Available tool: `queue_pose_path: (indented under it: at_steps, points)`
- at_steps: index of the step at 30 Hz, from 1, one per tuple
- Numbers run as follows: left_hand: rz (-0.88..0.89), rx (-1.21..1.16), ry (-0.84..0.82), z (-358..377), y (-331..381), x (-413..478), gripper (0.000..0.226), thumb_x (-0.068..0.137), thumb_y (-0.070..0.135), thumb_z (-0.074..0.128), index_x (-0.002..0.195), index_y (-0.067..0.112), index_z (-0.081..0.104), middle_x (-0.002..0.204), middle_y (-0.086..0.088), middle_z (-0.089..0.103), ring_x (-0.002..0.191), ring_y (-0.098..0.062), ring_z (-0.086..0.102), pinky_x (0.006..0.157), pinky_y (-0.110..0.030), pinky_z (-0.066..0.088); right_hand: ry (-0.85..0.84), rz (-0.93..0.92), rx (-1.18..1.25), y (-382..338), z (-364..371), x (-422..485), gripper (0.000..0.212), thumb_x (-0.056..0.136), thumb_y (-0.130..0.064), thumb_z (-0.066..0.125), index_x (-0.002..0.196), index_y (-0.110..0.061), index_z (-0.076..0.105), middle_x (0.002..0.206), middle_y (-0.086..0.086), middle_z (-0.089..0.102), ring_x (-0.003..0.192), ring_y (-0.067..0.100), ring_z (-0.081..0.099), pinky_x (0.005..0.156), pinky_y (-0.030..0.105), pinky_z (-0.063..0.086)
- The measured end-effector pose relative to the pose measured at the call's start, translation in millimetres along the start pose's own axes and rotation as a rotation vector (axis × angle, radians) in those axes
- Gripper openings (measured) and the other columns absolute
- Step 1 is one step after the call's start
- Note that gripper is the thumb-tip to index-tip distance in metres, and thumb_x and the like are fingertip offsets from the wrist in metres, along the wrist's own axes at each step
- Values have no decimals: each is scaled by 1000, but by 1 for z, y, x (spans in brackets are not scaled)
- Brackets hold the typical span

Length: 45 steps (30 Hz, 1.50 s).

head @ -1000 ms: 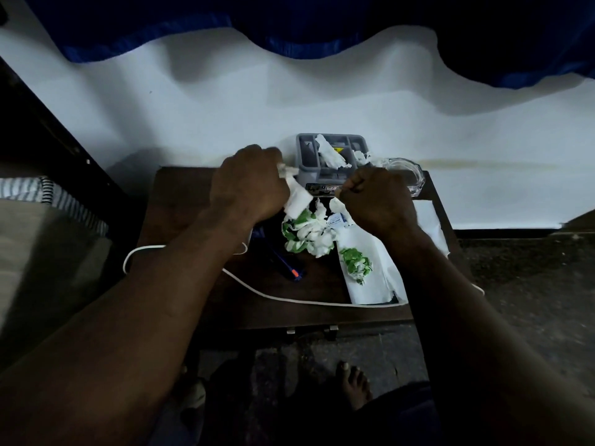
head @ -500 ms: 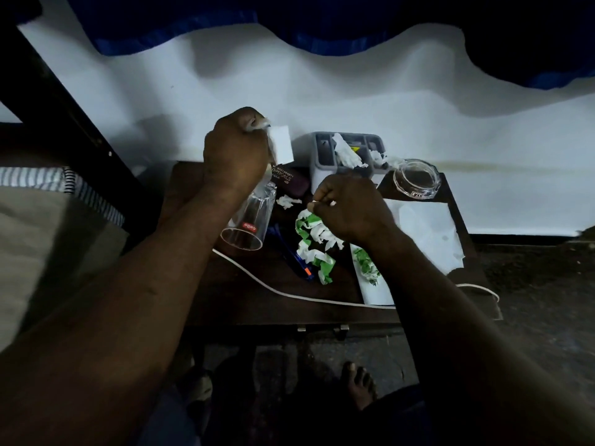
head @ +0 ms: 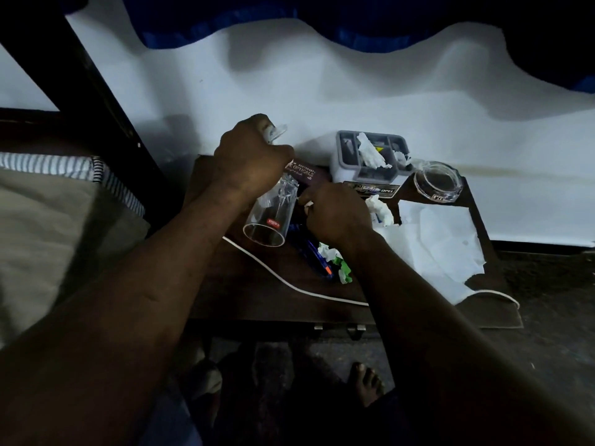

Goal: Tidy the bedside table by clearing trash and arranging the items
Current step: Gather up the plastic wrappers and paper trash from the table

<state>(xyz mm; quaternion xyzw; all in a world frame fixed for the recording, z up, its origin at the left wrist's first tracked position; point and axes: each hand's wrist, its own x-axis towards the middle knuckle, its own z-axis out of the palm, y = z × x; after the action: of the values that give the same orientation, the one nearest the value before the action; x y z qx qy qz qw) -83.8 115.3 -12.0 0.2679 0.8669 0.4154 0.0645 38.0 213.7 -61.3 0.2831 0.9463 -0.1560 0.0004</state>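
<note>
Nearest you, a white cable [head: 289,284] crosses the worktop [head: 244,297]. Just beyond it lie torn green-and-white wrappers [head: 343,268], light and crushable; pinch them in bunches. Your right hand [head: 335,214], just past the wrappers, is closed around a white scrap. Left of it, your left hand [head: 251,162] grips a clear tumbler [head: 270,217], tilted mouth towards you, seemingly empty; it is slippery and breakable, so hold its wall. Beyond, a grey organiser tray [head: 341,165] holds crumpled tissue [head: 370,152]; right of the tray, a glass ashtray [head: 438,181] looks empty.

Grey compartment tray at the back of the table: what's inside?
The grey compartment tray holds crumpled white paper scraps and something yellow beneath them. What lies deeper in the compartments is hidden by paper and shadow.
</note>
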Motion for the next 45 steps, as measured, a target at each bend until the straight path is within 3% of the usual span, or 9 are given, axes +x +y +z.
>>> queue_pose_path:
  at_steps: [12,16,23,26,29,32,36,41,45]
  points:
    - [39,-35,-29,-6,-5,-6,16,82,8,59,92,18,66,88,-3,72,83,-30,69,72,-36,55,21,89,-116,-10,15,6,26,82,-18,73,107,-12,75,111,14,72,103,37,71,76,40,55]
    - [43,26,-8,-5,3,-6,20,87,28,56,75,13,61,68,-1,56,75,-33,59,59,-32,31,58,93,-81,-7,10,7,23,83,-18,69,104,-12,76,105,14,74,99,37,72,79,40,58]
    - [16,61,-84,7,8,-5,20,78,36,72,75,18,64,78,2,68,78,-25,63,65,-29,43,345,138,333,13,-37,5,11,82,-16,74,74,-23,78,74,-8,76,69,8,69,70,20,52]
    - [25,81,-185,13,12,-5,23,67,42,74,74,22,66,78,4,69,78,-23,65,63,-28,43,393,218,444,31,-47,1,14,82,-13,75,87,-25,69,74,-13,71,67,-2,64,62,3,42]
    - [89,194,-348,24,18,-13,24,66,46,78,69,26,64,76,5,70,72,-18,63,57,-24,39,323,281,521,49,-53,-1,27,90,-11,68,116,-19,70,99,1,79,90,15,75,90,28,57]
    - [239,397,-383,41,17,-21,10,78,32,71,78,26,64,91,-2,74,86,-25,67,75,-31,49,254,299,609,60,-57,-4,19,92,-12,67,108,-13,77,101,7,79,101,27,74,97,46,58]
    - [326,539,-378,63,18,-36,21,79,20,62,99,17,71,105,-12,73,98,-34,70,72,-33,50,285,284,625,73,-60,-13,17,88,-19,73,76,-30,71,83,-6,75,92,26,76,88,47,60]
    - [403,693,-394,92,24,-42,46,80,22,63,125,25,69,115,-12,71,103,-37,71,76,-41,56,287,348,710,89,-67,-19,24,86,-5,66,75,-26,66,76,-1,73,69,23,74,61,38,55]
    - [390,779,-379,106,22,-47,45,85,22,61,130,29,65,119,-12,71,105,-40,70,73,-44,53,279,351,713,97,-74,-30,32,82,2,56,82,-26,68,75,-5,73,77,25,78,79,52,63]
